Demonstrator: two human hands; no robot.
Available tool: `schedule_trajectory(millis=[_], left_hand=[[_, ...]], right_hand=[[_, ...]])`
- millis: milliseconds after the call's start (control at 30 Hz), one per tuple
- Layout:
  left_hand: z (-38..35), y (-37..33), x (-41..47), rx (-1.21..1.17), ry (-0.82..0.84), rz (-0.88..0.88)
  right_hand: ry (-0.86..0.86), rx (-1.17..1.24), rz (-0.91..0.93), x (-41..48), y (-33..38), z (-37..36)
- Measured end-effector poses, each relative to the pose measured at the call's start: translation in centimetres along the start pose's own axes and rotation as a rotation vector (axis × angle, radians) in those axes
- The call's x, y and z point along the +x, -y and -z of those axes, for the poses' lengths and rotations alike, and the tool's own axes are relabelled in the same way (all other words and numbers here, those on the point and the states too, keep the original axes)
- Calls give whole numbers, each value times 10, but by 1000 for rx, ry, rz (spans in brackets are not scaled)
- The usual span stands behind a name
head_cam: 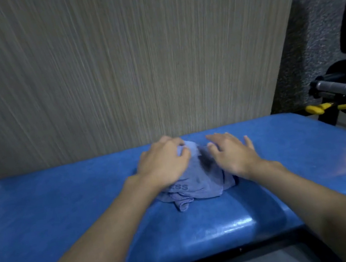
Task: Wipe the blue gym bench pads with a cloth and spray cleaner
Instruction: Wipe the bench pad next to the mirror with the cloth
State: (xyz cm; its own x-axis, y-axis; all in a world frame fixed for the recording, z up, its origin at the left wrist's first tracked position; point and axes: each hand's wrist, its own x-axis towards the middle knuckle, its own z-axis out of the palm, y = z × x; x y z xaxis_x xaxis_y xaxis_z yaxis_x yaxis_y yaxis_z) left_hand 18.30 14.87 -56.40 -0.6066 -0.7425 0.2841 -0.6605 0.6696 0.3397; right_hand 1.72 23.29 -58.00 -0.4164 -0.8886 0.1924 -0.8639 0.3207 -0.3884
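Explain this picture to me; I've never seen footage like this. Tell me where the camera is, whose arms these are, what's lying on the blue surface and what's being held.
There is no machine here. A person is working with bare hands, and the single picture comes from a wide-angle camera worn on their head, looking forward and down. That is why both forearms reach in from the bottom. The blue surface is a gym bench pad running left to right in front of a pale wood-grain wall. One thing lies on it: a crumpled bluish cloth with a dark patch. The left hand curls its fingers into the cloth and bunches it. The right hand rests flatter on it, fingers spread. At the right edge stands other gym equipment.
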Motion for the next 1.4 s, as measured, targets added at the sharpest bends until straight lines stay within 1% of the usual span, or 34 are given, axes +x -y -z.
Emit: schedule_trajectory(millis=[100,167,200,300,367,467,533,600,733,833,900,1033,1167,1300,1400], left_hand=[[-34,-34,7,143,118,18],[-50,-31,6,261,222,46],[-53,-26,5,287,242,55],[-48,-10,1,302,234,44],[-42,4,-2,312,226,56],[-32,28,-11,339,229,85],[-24,46,-17,347,215,99],[-16,64,-23,364,191,112],[-3,90,-34,420,182,116],[6,103,-42,432,185,136],[12,113,-47,442,186,144],[24,136,-58,413,176,161],[37,160,-70,394,146,194],[55,186,-85,402,182,258],[68,208,-96,410,205,263]], right_hand=[[119,-123,-83,-15,-33,3],[150,-149,-60,-19,-38,1],[144,-154,-48,-18,-39,0],[100,-210,-12,-17,-37,-3],[88,-191,21,-16,-32,-6],[142,-122,64,-17,-17,-8],[206,-177,88,-17,-11,-14],[252,-242,72,-16,-10,-17],[243,-198,60,-13,0,-16],[263,-145,120,-17,24,-25],[279,-194,164,-20,35,-32],[279,-293,189,-17,52,-31],[296,-201,256,-13,90,-41],[326,-160,358,-8,136,-66],[381,-158,391,-8,163,-84]])
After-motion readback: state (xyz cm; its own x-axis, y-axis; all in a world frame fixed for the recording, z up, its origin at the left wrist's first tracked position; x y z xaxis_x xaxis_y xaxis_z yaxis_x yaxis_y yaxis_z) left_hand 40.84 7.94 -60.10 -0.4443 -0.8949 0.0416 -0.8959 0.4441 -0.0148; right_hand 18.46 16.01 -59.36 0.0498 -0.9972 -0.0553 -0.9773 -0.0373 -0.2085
